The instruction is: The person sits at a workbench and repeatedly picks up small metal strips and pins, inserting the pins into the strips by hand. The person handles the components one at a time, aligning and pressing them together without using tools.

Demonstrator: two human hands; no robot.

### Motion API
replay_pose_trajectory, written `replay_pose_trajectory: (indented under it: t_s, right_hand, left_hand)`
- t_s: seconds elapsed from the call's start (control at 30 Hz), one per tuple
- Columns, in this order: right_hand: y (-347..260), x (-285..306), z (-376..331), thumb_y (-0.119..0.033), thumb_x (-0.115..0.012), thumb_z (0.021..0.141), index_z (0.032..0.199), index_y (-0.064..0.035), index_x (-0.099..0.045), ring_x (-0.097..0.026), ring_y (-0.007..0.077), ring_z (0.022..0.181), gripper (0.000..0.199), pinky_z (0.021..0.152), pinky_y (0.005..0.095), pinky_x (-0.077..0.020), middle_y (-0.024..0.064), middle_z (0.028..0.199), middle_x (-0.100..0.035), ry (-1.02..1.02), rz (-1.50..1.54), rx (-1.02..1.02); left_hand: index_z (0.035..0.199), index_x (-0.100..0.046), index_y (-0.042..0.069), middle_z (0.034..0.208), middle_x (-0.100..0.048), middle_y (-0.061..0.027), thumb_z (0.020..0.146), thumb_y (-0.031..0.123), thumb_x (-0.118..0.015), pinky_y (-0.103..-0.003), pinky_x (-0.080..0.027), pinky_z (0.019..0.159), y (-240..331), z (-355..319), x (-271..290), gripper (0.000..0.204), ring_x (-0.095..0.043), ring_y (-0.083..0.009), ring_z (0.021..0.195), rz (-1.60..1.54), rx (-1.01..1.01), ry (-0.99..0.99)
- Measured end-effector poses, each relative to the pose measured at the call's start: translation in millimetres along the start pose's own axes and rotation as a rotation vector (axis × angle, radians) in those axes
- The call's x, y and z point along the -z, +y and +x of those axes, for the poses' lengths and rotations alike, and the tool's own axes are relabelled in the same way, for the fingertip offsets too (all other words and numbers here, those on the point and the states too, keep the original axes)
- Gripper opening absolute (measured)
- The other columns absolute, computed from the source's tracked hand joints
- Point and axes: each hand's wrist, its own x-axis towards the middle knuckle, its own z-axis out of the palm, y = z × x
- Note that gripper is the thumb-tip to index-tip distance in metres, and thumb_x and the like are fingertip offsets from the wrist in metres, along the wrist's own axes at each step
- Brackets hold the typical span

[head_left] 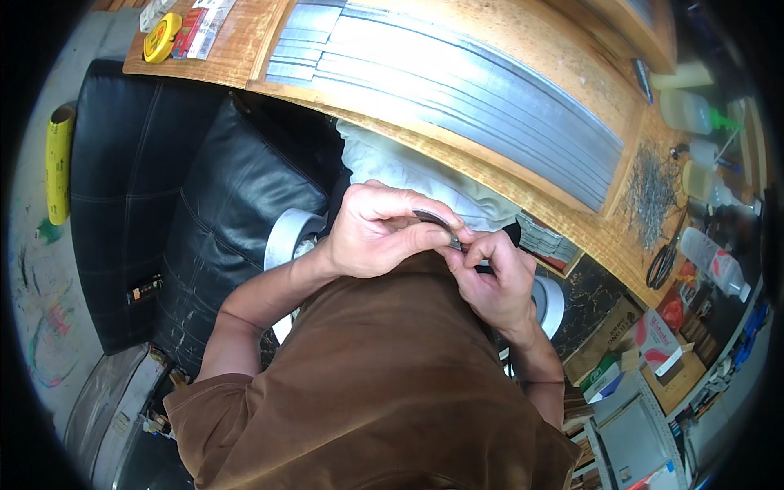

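Observation:
In front of my body, my left hand (380, 233) pinches a small, dark, curved strip (431, 217) between thumb and fingers. Close against it, my right hand (496, 278) has its thumb and fingertips pressed together at the strip's right end. The fingers cover much of the strip, so its full shape is hidden. Beyond both hands, long grey strips (457, 102) lie side by side on a wooden board on the bench. A heap of thin metal pieces (649, 196) lies to their right, near black-handled scissors (665, 260).
The wooden bench edge (384, 126) runs across just beyond my hands. A yellow tape measure (162, 37) lies at its far left. Plastic bottles (714, 261) crowd the right end. A black padded seat (131, 188) stands at left, and boxes (657, 343) at lower right.

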Motion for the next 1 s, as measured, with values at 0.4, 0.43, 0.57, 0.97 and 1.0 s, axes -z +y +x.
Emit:
replay_pose_trajectory:
  t_s: [0.4, 0.43, 0.57, 0.97, 1.0]
  right_hand:
    - [11, -4, -7, 0.004, -0.086, 0.083, 0.082, -0.0042, -0.051, -0.079, 0.0186, 0.087, 0.036, 0.072, 0.0290, -0.0630, 0.0170, 0.095, -0.078, -0.003, 0.160, -0.125]
    - [12, -5, -7, 0.004, -0.086, 0.083, 0.082, -0.0042, -0.051, -0.079, 0.0186, 0.088, 0.036, 0.072, 0.0291, -0.0630, 0.0171, 0.095, -0.078, 0.001, 0.156, -0.111]
    - [12, -6, -6, 0.004, -0.086, 0.083, 0.082, -0.0042, -0.051, -0.079, 0.0189, 0.089, 0.036, 0.071, 0.0296, -0.0631, 0.0173, 0.095, -0.078, 0.006, 0.134, -0.082]
    - [6, -4, -4, 0.004, -0.085, 0.084, 0.081, -0.0038, -0.050, -0.079, 0.0211, 0.093, 0.036, 0.074, 0.0300, -0.0646, 0.0180, 0.099, -0.079, 0.002, 0.108, -0.069]
    - [7, -4, -4, 0.004, -0.085, 0.084, 0.081, -0.0038, -0.050, -0.079, 0.0214, 0.094, 0.036, 0.074, 0.0300, -0.0648, 0.0181, 0.099, -0.079, 0.002, 0.117, -0.074]
  left_hand:
    - [0.126, -0.065, -0.016, 0.119, -0.071, -0.0334, 0.096, 0.082, -0.009, -0.052, -0.053, 0.107, 10, 2, 8, 0.117, -0.069, -0.0424, 0.119, -0.132, 0.173, -0.127]
    - [0.126, -0.065, -0.016, 0.120, -0.071, -0.0336, 0.098, 0.081, -0.009, -0.052, -0.053, 0.107, 10, 2, 8, 0.116, -0.069, -0.0423, 0.119, -0.128, 0.168, -0.138]
    - [0.129, -0.066, -0.013, 0.119, -0.075, -0.0259, 0.110, 0.054, -0.034, -0.040, -0.053, 0.105, 10, -2, 11, 0.077, -0.072, -0.0298, 0.115, -0.142, 0.189, -0.103]
    - [0.111, -0.074, -0.010, 0.104, -0.080, -0.0198, 0.095, -0.007, -0.070, -0.033, -0.064, 0.088, 1, 6, 11, 0.017, -0.079, -0.0249, 0.098, 0.038, -0.013, -0.101]
    - [0.110, -0.075, -0.010, 0.103, -0.080, -0.0196, 0.095, -0.007, -0.070, -0.033, -0.064, 0.087, 1, 6, 11, 0.015, -0.079, -0.0248, 0.098, 0.053, -0.013, -0.094]
